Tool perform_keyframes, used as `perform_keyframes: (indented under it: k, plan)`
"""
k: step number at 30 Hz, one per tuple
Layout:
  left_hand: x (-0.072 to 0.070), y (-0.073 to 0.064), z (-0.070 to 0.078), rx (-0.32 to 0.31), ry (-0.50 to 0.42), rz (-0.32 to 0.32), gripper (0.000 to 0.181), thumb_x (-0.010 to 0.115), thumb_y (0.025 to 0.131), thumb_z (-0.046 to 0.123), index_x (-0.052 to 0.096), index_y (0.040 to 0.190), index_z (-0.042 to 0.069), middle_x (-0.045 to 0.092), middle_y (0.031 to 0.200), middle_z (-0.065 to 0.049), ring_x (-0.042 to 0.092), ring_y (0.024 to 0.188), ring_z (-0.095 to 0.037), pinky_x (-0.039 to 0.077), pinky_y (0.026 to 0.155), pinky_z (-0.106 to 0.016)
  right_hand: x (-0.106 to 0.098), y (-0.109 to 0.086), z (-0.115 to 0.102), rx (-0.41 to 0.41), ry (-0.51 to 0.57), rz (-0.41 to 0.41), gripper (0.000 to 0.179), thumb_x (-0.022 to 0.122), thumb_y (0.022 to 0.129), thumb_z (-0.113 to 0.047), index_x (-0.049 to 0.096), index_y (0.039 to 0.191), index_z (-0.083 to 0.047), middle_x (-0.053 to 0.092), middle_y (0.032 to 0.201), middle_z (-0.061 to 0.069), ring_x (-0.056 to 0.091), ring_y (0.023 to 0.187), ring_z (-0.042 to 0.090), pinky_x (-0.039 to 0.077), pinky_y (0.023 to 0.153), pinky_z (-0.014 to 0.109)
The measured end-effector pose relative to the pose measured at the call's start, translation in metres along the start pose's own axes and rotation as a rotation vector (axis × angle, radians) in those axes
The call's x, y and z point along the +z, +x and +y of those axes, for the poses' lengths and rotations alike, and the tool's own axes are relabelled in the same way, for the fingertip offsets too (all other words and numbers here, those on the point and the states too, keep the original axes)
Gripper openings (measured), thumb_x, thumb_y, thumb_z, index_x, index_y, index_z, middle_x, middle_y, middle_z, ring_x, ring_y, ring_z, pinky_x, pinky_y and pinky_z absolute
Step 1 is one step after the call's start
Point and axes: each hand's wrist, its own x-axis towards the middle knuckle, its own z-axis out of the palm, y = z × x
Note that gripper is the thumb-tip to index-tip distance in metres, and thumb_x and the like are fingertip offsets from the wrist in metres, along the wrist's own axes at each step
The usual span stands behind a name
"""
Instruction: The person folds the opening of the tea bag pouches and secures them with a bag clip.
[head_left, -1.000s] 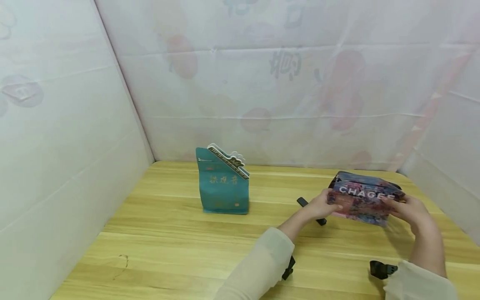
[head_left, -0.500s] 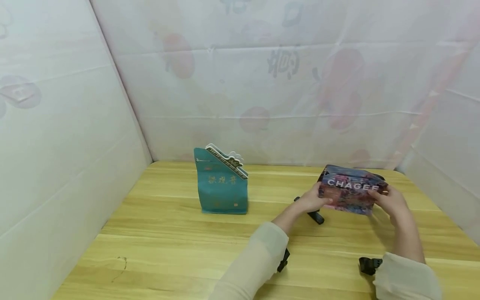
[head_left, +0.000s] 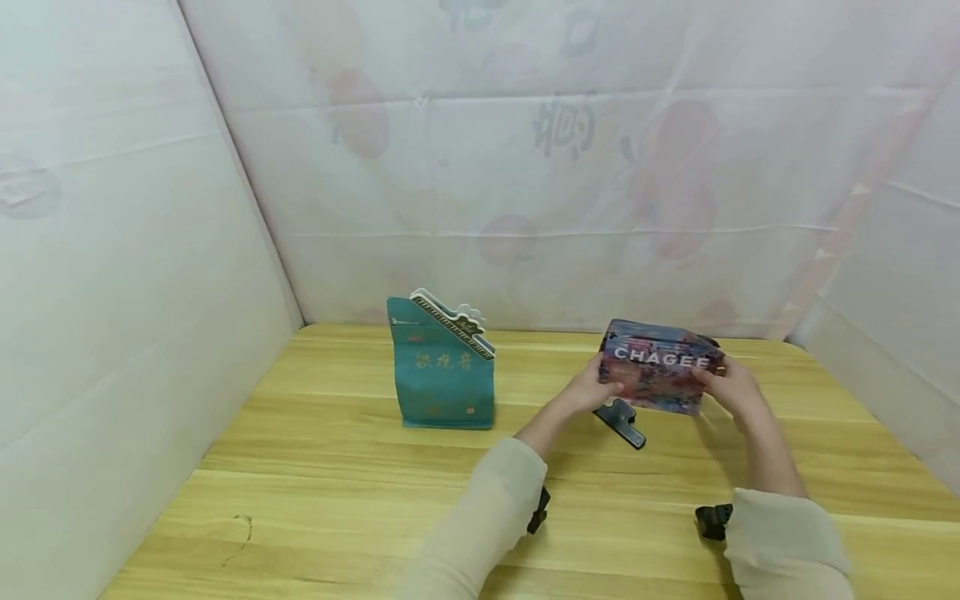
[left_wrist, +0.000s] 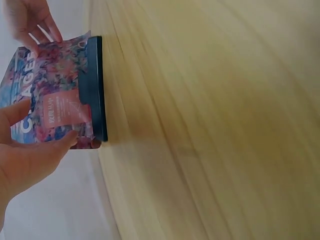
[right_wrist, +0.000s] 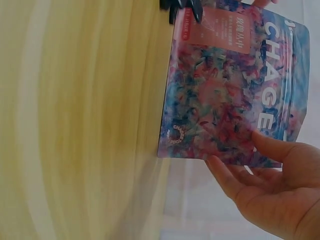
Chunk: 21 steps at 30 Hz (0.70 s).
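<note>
Both hands hold a blue, pink and purple pouch (head_left: 654,385) lettered CHAGEE, upright over the right half of the table. My left hand (head_left: 581,392) grips its left edge, thumb on the printed front. At the opposite edge my right hand (head_left: 737,390) pinches it, and in the right wrist view the thumb (right_wrist: 272,146) presses on the front with fingers behind. A black clip (head_left: 622,423) lies on the table just in front of the pouch's lower left corner, partly covered by the pouch in the head view.
A teal pouch (head_left: 444,387) with gold characters stands left of centre, a white-edged, black-and-gold ornate piece (head_left: 453,323) slanting across its top corner. Pale printed cloth (head_left: 450,183) encloses the wooden table (head_left: 322,483) at back and sides. Black devices (head_left: 712,522) sit at the wrists.
Both hands have carried the CHAGEE pouch leftward and slightly farther back, near the black clip. The clip now shows a wider face than before. The teal pouch stays put.
</note>
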Motion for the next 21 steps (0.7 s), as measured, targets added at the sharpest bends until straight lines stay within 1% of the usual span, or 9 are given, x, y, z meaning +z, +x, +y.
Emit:
perform_keyframes:
  k: [2, 3, 6, 9, 12, 14, 15, 19, 21]
  plan:
    - [-0.005, -0.002, -0.002, 0.000, -0.008, 0.020, 0.057, 0.058, 0.091, 0.014, 0.031, 0.142, 0.010, 0.047, 0.131, -0.010, 0.044, 0.120, -0.022, 0.036, 0.094, -0.031, 0.006, 0.002, -0.003, -0.005, 0.009, -0.009, 0.054, 0.042, 0.097, -0.015, 0.023, 0.126, 0.026, 0.039, 0.115, 0.039, 0.053, 0.096, 0.031, 0.047, 0.081, 0.033]
    - [-0.008, -0.003, -0.003, 0.006, -0.014, 0.030, 0.057, 0.058, 0.091, 0.013, 0.032, 0.141, 0.010, 0.049, 0.130, -0.011, 0.045, 0.119, -0.023, 0.036, 0.094, -0.031, 0.009, 0.003, -0.005, -0.006, 0.016, -0.016, 0.054, 0.041, 0.098, -0.014, 0.022, 0.127, 0.026, 0.039, 0.115, 0.039, 0.052, 0.096, 0.032, 0.046, 0.083, 0.036]
    - [-0.017, -0.007, -0.007, 0.006, -0.019, 0.054, 0.057, 0.058, 0.091, 0.013, 0.032, 0.141, 0.008, 0.049, 0.129, -0.013, 0.045, 0.119, -0.025, 0.036, 0.094, -0.033, 0.017, 0.005, -0.011, -0.008, 0.032, -0.036, 0.054, 0.040, 0.098, -0.014, 0.020, 0.130, 0.025, 0.037, 0.117, 0.040, 0.048, 0.103, 0.041, 0.041, 0.088, 0.044]
    - [-0.024, -0.010, -0.011, 0.001, -0.034, 0.075, 0.058, 0.058, 0.091, 0.014, 0.031, 0.142, 0.007, 0.049, 0.129, -0.014, 0.044, 0.119, -0.027, 0.036, 0.095, -0.035, 0.025, 0.006, -0.017, -0.008, 0.040, -0.056, 0.054, 0.039, 0.099, -0.015, 0.019, 0.131, 0.024, 0.036, 0.119, 0.040, 0.044, 0.108, 0.046, 0.038, 0.090, 0.047]
    - [-0.031, -0.010, -0.016, -0.014, -0.048, 0.092, 0.058, 0.059, 0.091, 0.015, 0.032, 0.141, 0.007, 0.049, 0.128, -0.014, 0.044, 0.119, -0.026, 0.036, 0.095, -0.037, 0.032, 0.007, -0.021, -0.017, 0.049, -0.065, 0.053, 0.038, 0.099, -0.013, 0.020, 0.131, 0.024, 0.036, 0.118, 0.040, 0.043, 0.109, 0.047, 0.038, 0.091, 0.047]
    - [-0.033, -0.009, -0.020, -0.025, -0.037, 0.106, 0.056, 0.059, 0.091, 0.016, 0.034, 0.140, 0.005, 0.049, 0.128, -0.014, 0.044, 0.119, -0.027, 0.036, 0.095, -0.038, 0.036, 0.007, -0.024, -0.018, 0.057, -0.066, 0.051, 0.038, 0.099, -0.012, 0.020, 0.131, 0.024, 0.036, 0.119, 0.040, 0.043, 0.110, 0.047, 0.038, 0.091, 0.046]
    - [-0.032, -0.003, -0.030, -0.003, -0.014, 0.125, 0.056, 0.058, 0.091, 0.021, 0.034, 0.139, 0.006, 0.050, 0.127, -0.014, 0.046, 0.117, -0.026, 0.038, 0.092, -0.037, 0.038, 0.008, -0.025, -0.019, 0.059, -0.066, 0.051, 0.037, 0.099, -0.011, 0.020, 0.131, 0.024, 0.036, 0.120, 0.040, 0.043, 0.110, 0.047, 0.038, 0.091, 0.046]
    - [-0.036, -0.005, -0.030, -0.039, 0.032, 0.177, 0.050, 0.054, 0.093, 0.027, 0.038, 0.136, 0.005, 0.050, 0.127, -0.016, 0.048, 0.115, -0.027, 0.040, 0.090, -0.037, 0.045, 0.008, -0.029, -0.018, 0.076, -0.066, 0.051, 0.038, 0.098, -0.010, 0.020, 0.131, 0.024, 0.034, 0.122, 0.041, 0.042, 0.112, 0.047, 0.037, 0.091, 0.046]
    - [-0.039, -0.009, -0.028, -0.053, 0.026, 0.210, 0.046, 0.051, 0.095, 0.029, 0.041, 0.133, 0.005, 0.052, 0.125, -0.016, 0.050, 0.113, -0.028, 0.041, 0.087, -0.038, 0.048, 0.008, -0.031, -0.019, 0.076, -0.065, 0.050, 0.038, 0.098, -0.010, 0.020, 0.131, 0.024, 0.035, 0.122, 0.041, 0.042, 0.112, 0.048, 0.037, 0.092, 0.047]
